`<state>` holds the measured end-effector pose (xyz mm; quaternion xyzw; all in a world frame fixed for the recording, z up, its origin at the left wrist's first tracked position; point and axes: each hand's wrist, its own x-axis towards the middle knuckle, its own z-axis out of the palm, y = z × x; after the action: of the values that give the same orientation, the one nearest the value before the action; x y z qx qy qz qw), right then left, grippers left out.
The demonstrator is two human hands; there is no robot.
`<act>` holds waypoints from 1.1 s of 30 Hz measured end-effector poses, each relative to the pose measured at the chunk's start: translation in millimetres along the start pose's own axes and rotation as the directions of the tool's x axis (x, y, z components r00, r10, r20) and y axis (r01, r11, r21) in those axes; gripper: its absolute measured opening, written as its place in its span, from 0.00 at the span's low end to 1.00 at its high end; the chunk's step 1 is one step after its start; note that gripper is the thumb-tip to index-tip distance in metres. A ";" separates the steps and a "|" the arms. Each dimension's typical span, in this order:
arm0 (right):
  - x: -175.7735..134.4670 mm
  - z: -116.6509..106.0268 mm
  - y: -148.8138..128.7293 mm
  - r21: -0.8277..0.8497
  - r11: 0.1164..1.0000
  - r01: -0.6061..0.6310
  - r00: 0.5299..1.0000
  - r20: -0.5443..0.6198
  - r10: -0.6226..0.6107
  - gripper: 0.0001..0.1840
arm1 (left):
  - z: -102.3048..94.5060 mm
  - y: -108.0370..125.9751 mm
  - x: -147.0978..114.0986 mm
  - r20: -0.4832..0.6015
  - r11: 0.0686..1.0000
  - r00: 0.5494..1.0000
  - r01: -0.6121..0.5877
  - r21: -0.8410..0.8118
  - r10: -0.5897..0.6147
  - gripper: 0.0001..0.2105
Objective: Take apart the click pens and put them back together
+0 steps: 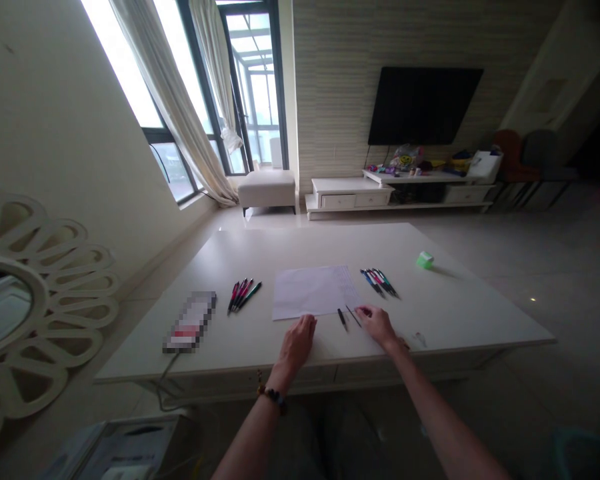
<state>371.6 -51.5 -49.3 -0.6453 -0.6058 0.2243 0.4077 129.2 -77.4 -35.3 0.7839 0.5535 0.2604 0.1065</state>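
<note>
My left hand [297, 343] rests on the table by the near edge of a white paper sheet [310, 292]; its fingers are curled together, and anything inside them is hidden. Close beside a thin dark rod, like a pen refill [353, 316], is my right hand [377, 325]. Its fingertips are pinched, but I cannot make out what they hold. Between the hands lies a short black pen part [343, 320]. Several pens [243, 295] lie in a group left of the sheet, and several more pens [380, 282] lie to its right.
A phone-like blurred object [191, 323] with a cable lies on the white table [220, 257] at left. A green and white cube [425, 260] stands at the far right. Small clear pieces [420, 339] lie near the right wrist. A TV cabinet [350, 193] stands beyond.
</note>
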 end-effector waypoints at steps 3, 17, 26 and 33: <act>-9.7 1.4 9.7 0.014 1.000 -0.025 0.987 -0.158 0.027 0.22 | -2.2 1.3 5.0 -0.098 0.997 0.994 0.037 -0.065 -0.043 0.13; -5.2 -1.7 10.8 0.049 0.997 -0.057 0.974 -0.218 0.067 0.24 | 38.5 28.8 54.0 -0.117 0.955 0.958 0.242 -0.171 -0.263 0.16; -6.8 -6.5 16.5 0.300 0.944 -0.136 0.892 -0.378 0.248 0.29 | -53.1 -78.9 -13.3 -0.318 0.901 0.889 0.397 0.177 -0.329 0.16; -6.7 -3.8 21.4 0.288 0.945 -0.153 0.873 -0.409 0.266 0.27 | -79.4 -119.7 -56.2 -0.295 0.807 0.908 0.404 0.430 -0.298 0.12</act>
<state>386.3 -57.5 -65.7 -0.6856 -0.3906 0.1885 0.5846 -23.9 -95.3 -39.3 0.6362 0.7446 0.1724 -0.1052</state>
